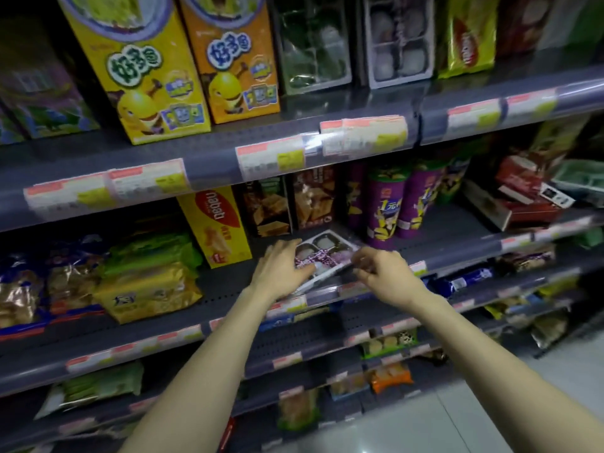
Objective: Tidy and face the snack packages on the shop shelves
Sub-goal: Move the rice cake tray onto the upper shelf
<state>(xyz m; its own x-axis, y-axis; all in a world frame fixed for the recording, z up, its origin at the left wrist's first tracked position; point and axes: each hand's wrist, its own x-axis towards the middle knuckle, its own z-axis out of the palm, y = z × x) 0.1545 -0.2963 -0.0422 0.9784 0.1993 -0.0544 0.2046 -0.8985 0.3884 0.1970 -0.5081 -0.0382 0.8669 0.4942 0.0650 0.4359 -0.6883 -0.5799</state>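
1. Reaching in with both hands, the person worked a flat tray (pixel 327 253) of round sweets on the middle shelf (pixel 457 253), at about 12 o'clock from the wrists.
2. The left hand (pixel 281 273) lay over the tray's near-left end, fingers spread and pressing on the film; the palm hid the corner beneath.
3. The right hand (pixel 382 273) sat at the tray's 3 o'clock edge, fingers curled together as if pinching the rim, though blur kept me from telling whether they truly clamped it.
4. The tray lay flat and skewed, its near end touching the shelf lip, with brown boxes (pixel 287 204) at its 12 o'clock and purple tubs (pixel 385 207) at its 1 o'clock.
5. Similar trays (pixel 398 40) stood upright on the shelf above, so in my view this one wanted standing up or moving up there.
6. To do it well, I judged: grip both short ends, lift clear, label forward.
7. The risk, as I saw it, was knocking the tubs just beside the tray.
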